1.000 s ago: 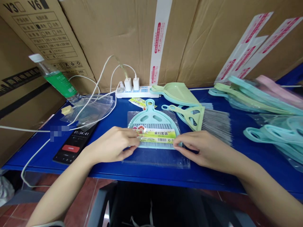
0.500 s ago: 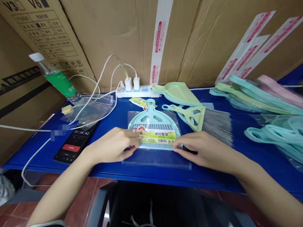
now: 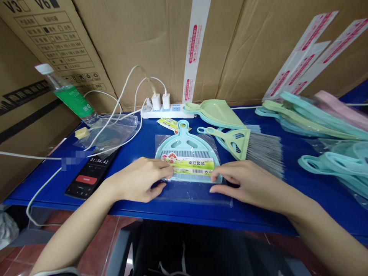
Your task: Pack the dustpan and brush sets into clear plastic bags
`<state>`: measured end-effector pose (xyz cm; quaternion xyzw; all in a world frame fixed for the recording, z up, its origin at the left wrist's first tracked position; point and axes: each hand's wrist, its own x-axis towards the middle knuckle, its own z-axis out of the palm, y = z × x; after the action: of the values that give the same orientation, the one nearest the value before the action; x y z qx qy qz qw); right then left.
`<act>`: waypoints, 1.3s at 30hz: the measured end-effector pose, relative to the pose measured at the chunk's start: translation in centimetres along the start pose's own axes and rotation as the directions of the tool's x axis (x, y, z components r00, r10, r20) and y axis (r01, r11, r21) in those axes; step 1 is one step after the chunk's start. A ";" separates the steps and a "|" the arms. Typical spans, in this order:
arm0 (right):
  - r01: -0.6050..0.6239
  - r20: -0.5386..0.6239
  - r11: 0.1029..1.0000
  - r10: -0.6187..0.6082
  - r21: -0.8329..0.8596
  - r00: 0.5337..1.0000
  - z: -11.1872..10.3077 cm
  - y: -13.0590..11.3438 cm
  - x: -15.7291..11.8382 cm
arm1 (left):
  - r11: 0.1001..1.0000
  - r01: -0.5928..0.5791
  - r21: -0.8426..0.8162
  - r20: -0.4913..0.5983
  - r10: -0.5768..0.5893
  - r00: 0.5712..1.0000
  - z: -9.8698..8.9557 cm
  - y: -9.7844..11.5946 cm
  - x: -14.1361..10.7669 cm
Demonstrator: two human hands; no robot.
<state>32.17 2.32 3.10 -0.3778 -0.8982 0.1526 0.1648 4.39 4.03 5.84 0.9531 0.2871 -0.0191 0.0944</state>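
A light-blue dustpan and brush set lies in a clear plastic bag on the blue table, handle pointing away from me. Across its lower half is a yellow-green label card with mushrooms printed on it. At the left edge of the set, my left hand rests its fingertips on the card's left end, thumb apart over the bag. My right hand touches the right end of the card and bag, with a gap between thumb and fingers. Neither hand grips anything that I can see.
Green and blue dustpans and gray-bristled brushes lie behind my right hand. More bagged sets are at the right. On the left are a phone, a bottle and white cables; a power strip stands behind.
Both hands have loosened from a pinch at the bag's sides, thumbs now apart from fingers. My left fingertips have slid slightly right onto the card. The set stays in place.
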 end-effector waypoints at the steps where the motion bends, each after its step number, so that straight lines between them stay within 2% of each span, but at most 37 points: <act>1: -0.023 -0.009 1.000 0.022 -0.008 1.000 0.1 -0.1 0.1 | 1.000 0.004 0.016 -0.005 -0.004 1.000 0.1 0.0 0.0; 4: -0.078 -0.067 0.994 0.073 -0.081 0.995 0.7 -0.5 0.4 | 0.998 0.021 0.054 -0.040 -0.019 0.999 0.5 0.0 0.4; 9: -0.128 -0.181 0.923 0.065 -0.364 0.981 2.2 -1.1 0.6 | 0.982 0.115 0.149 -0.108 -0.099 0.989 1.6 0.3 1.4; 14: -0.051 -0.179 0.873 -0.042 -0.485 0.983 2.3 -1.6 0.7 | 0.971 0.168 0.168 -0.137 -0.146 0.980 1.9 0.6 1.8; 19: 0.030 -0.050 0.911 -0.055 -0.410 0.997 1.1 -2.2 2.1 | 0.972 0.192 0.137 -0.121 -0.176 0.977 1.8 0.6 1.9; 23: 0.158 0.088 0.980 -0.148 -0.119 0.985 0.2 -1.6 3.4 | 0.968 0.199 0.153 -0.114 -0.183 0.977 1.7 0.6 1.9; 27: 0.163 0.144 0.982 -0.175 0.097 0.974 0.2 -0.5 3.7 | 0.970 0.182 0.163 -0.101 -0.167 0.981 1.7 0.7 1.9; 31: 0.182 0.161 0.976 -0.201 0.123 0.966 0.5 -0.3 3.3 | 0.976 0.150 0.161 -0.096 -0.135 0.986 1.7 0.7 1.7; 35: 0.230 0.203 0.973 -0.228 0.017 0.952 0.4 -0.5 3.2 | 0.987 0.099 0.124 -0.087 -0.089 0.992 1.4 0.3 1.3; 39: 0.263 0.211 0.964 -0.248 -0.046 0.945 0.4 -0.6 3.2 | 1.000 -0.028 -0.008 -0.062 0.028 0.998 1.1 0.2 0.7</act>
<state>29.51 4.22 3.55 -0.2462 -0.9568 0.1344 0.0764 5.09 4.08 4.75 0.9567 0.2765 0.0128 0.0900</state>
